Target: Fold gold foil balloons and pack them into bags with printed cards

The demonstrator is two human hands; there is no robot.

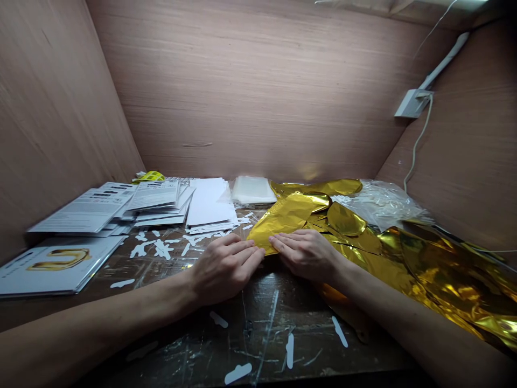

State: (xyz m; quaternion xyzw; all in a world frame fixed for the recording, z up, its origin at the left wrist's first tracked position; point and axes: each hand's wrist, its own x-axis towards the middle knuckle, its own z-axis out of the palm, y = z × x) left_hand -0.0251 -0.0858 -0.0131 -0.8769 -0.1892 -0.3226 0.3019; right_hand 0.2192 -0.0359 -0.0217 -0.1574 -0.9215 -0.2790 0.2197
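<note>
Left fingers [249,257] and right fingers [284,246] grip gold foil [285,216]; clear bag [374,189] holds white pieces [395,207].

Both hands, left [226,267] and right [305,253], press their fingers onto a gold foil sheet [283,220] toward the bench's [186,339] far edge; printed cards [91,207] lie by its left edge, crumpled gold foil [436,269] along its right.
</note>
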